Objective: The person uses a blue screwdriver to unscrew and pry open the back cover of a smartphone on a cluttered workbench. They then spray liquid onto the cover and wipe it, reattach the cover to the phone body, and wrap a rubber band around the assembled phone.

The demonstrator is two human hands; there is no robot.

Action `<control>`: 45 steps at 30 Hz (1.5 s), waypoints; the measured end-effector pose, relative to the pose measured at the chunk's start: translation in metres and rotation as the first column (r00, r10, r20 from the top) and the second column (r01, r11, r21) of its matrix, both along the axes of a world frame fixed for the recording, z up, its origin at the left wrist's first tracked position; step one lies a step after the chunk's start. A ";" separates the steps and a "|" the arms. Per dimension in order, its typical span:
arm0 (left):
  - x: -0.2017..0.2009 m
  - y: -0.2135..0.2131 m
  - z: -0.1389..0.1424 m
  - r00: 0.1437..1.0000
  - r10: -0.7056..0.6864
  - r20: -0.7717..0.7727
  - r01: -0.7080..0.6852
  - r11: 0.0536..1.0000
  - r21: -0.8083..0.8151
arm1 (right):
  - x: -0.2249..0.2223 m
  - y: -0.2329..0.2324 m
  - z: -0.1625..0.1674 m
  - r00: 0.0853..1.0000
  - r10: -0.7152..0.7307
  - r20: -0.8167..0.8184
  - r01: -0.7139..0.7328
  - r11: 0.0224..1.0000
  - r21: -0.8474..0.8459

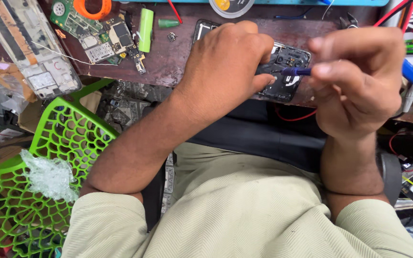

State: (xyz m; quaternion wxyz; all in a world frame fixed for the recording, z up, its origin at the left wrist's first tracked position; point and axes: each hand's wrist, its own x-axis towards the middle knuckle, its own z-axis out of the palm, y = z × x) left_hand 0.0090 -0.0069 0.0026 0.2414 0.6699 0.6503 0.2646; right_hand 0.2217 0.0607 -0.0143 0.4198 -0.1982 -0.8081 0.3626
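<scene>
While our left hand (225, 62) presses down flat, fingers curled, on the opened phone (288, 71) at the upper middle of the frame, we keep the phone from sliding on the dark tabletop (173, 62). That hand covers most of the phone; only its black inner frame and camera end show to the right of the knuckles. Our right hand (354, 81) is closed in a pinch around a blue-handled tool (296, 71), whose tip meets the phone just beside our left fingertips, so steadying and working happen at one spot.

At the upper left, a green circuit board (96, 33) lies bare, and beside it a light green cylindrical cell (145, 28). A grey phone chassis (34, 52) leans off the edge further left. Below it stands a bright green lattice chair (48, 153) with a crumpled piece of clear plastic (48, 174) on it. Red wires (407, 19) run at the upper right. We can read no labels.
</scene>
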 end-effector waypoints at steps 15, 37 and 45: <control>-0.002 0.002 -0.004 1.000 -0.024 -0.014 0.024 1.000 -0.003 | 0.008 -0.002 -0.011 1.000 0.025 0.008 -0.025 1.000 -0.019; 0.004 -0.008 -0.006 0.999 0.019 0.029 -0.019 1.000 -0.001 | 0.022 -0.003 -0.063 0.961 -0.213 -0.180 0.103 0.872 -0.479; 0.002 -0.006 -0.001 0.999 0.012 0.031 -0.010 0.997 -0.071 | 0.007 -0.005 -0.037 0.942 -0.316 -0.110 0.118 0.620 -0.775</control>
